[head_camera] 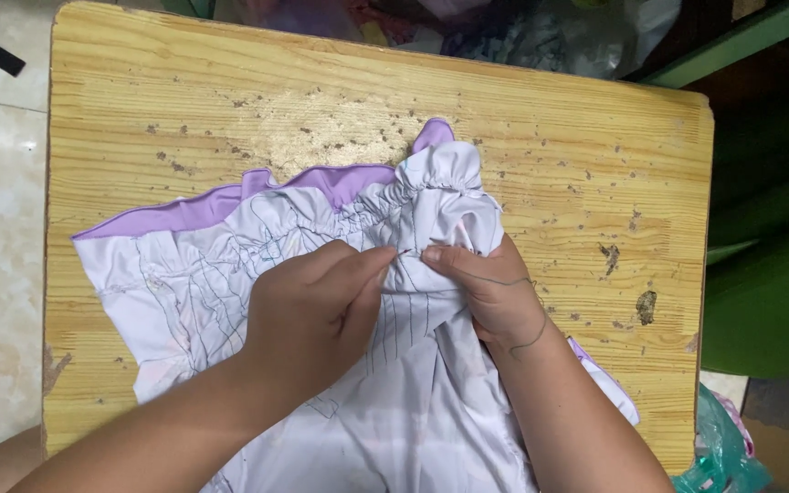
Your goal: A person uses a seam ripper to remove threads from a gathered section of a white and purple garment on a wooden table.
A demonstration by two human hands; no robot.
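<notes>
White garment (413,402) with lilac trim, spread on the wooden desk (586,155)
Left hand (317,306) and right hand (490,288) pinch its gathered seam, fingertips closed on the cloth, nearly touching

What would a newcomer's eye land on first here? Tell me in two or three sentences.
First, the white garment with its purple gathered edge, spread across the middle of the scuffed wooden table. Then the left hand and right hand, pinching the gathered fabric together at the centre, a loose thread draped over the right wrist.

bare tabletop (595,164) beyond bunched garment (440,192)
</notes>
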